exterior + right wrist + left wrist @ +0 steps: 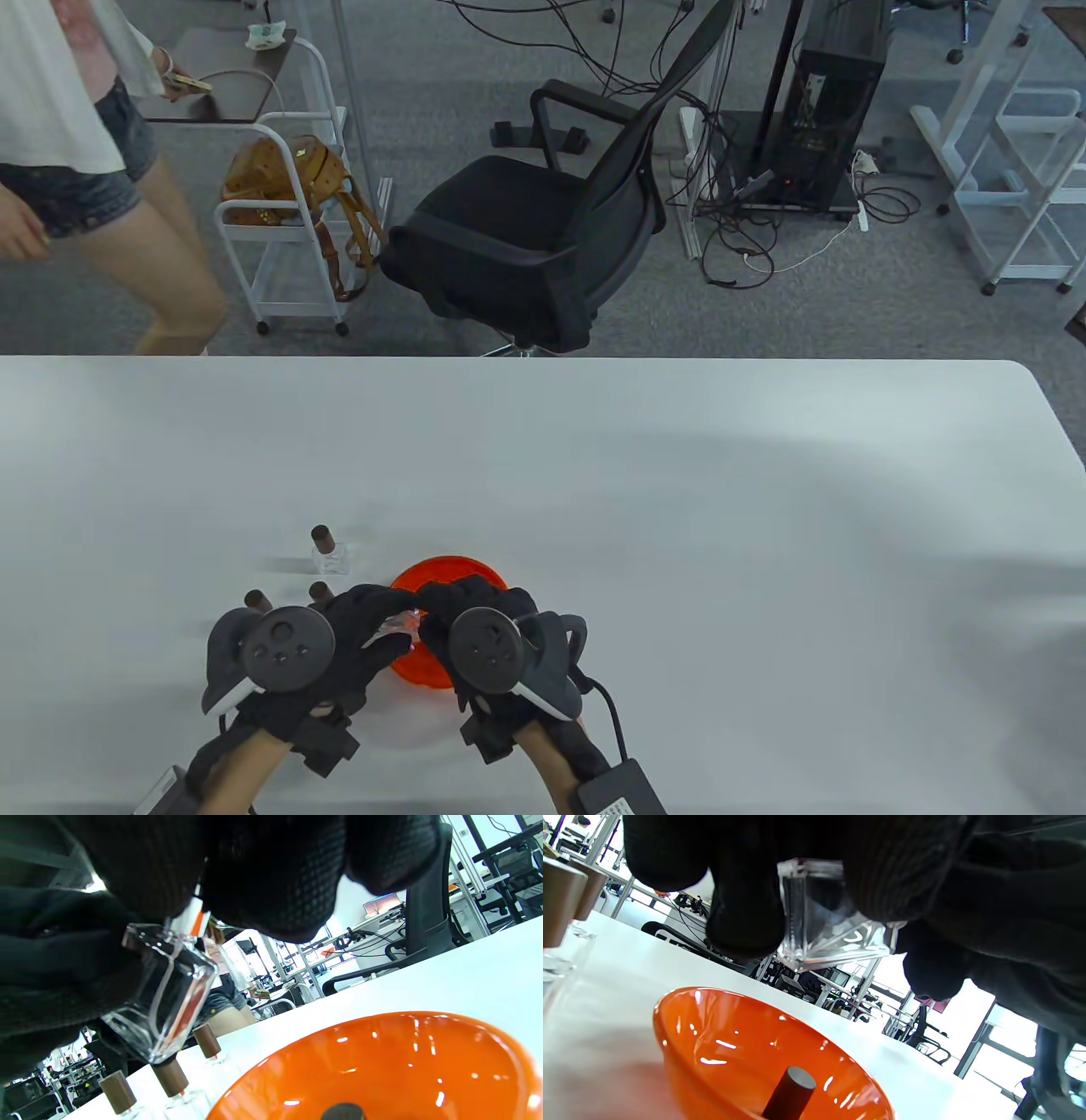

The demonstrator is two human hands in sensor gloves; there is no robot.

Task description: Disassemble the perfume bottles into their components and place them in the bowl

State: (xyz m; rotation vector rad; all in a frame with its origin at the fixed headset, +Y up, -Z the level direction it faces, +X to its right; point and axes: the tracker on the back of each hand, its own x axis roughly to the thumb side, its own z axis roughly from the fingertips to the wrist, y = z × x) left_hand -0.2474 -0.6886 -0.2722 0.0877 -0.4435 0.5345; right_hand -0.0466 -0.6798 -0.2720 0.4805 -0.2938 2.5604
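Note:
Over the orange bowl [441, 573] both gloved hands hold one clear glass perfume bottle [402, 625] without its cap. My left hand [392, 635] grips the square body [823, 921]; its fingers [746, 921] wrap the glass. My right hand [428, 618] pinches the white spray top [193, 914] at the neck, and its fingers [275, 878] cover most of that top. A dark brown cap [791, 1090] lies in the bowl [746, 1043], also seen as the cap [343, 1112] in the bowl [382, 1065].
Three capped perfume bottles stand left of the bowl: one [327, 552] further back, two [321, 591] [257, 601] partly behind my left hand. Beyond the table's far edge are an office chair [543, 221], a cart and a person [76, 153].

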